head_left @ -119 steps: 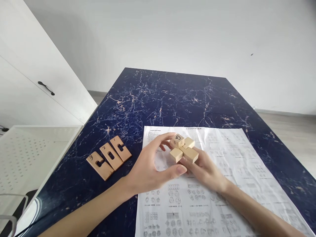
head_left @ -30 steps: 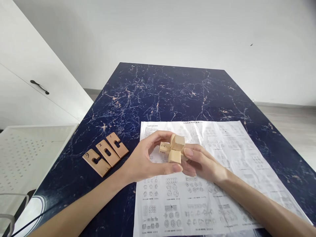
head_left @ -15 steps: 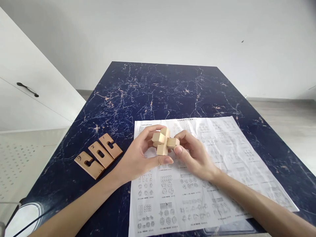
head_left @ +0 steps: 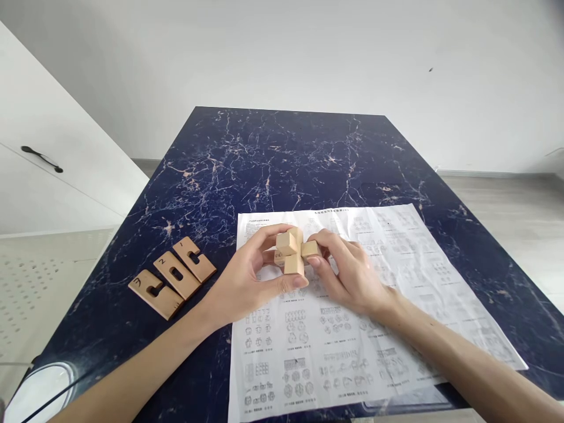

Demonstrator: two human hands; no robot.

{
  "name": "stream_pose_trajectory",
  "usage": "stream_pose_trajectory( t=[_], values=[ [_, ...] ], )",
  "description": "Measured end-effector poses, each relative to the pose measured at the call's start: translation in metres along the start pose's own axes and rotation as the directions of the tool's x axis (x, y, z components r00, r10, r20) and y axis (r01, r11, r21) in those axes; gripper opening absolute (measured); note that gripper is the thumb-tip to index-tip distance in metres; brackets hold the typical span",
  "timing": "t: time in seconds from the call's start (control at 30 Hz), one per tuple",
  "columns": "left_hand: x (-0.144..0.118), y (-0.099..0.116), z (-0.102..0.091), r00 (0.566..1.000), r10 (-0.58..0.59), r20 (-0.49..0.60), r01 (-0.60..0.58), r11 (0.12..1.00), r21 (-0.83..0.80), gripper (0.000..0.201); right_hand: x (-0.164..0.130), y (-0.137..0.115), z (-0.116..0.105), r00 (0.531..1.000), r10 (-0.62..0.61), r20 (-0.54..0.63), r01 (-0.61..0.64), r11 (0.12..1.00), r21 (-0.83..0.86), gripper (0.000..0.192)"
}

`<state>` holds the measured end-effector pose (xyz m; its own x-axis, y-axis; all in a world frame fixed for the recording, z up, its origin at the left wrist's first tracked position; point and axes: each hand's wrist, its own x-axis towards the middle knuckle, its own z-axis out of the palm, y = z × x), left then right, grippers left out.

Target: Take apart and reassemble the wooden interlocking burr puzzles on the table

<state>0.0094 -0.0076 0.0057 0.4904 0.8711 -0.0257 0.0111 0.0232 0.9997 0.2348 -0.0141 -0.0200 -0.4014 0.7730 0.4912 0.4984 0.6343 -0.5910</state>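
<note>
Nearest the camera, both forearms reach in over the printed diagram sheet (head_left: 352, 329), which lies flat on the near half of the table. Just above the sheet's upper left part, the left hand (head_left: 244, 282) and the right hand (head_left: 348, 273) close together around a wooden interlocking block puzzle (head_left: 293, 249). The left thumb presses under the lowest bar while its fingers curl over the top; the right fingertips pinch the bar that juts toward them. The puzzle looks light, stiff and smooth-faced, so it should slip apart if squeezed unevenly; the squared bar ends seem the safest places to hold, opposite each other.

Left of the puzzle, three flat notched wooden pieces (head_left: 173, 276) lie side by side on the bare table, hand-marked with numerals. The dark blue marble-patterned table (head_left: 286, 158) stretches beyond the sheet to a plain white wall (head_left: 308, 53). Farther left of the pieces stands a white cabinet (head_left: 53, 147) with a black handle.
</note>
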Motion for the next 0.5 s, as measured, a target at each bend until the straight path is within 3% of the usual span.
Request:
stream_pose_trajectory(
  t=[0.27, 0.5],
  values=[
    [0.0018, -0.0017, 0.0027, 1.000, 0.008, -0.029, -0.008, 1.000, 0.016, 0.060, 0.0014, -0.0021, 0.0004, 1.000, -0.016, -0.020, 0.015, 1.000, -0.026, 0.018],
    [0.0016, -0.0039, 0.0003, 0.999, 0.020, -0.040, -0.019, 0.999, 0.031, 0.061, 0.0001, 0.0013, -0.0007, 0.999, 0.024, 0.028, -0.027, 0.994, 0.108, 0.030]
  ],
)
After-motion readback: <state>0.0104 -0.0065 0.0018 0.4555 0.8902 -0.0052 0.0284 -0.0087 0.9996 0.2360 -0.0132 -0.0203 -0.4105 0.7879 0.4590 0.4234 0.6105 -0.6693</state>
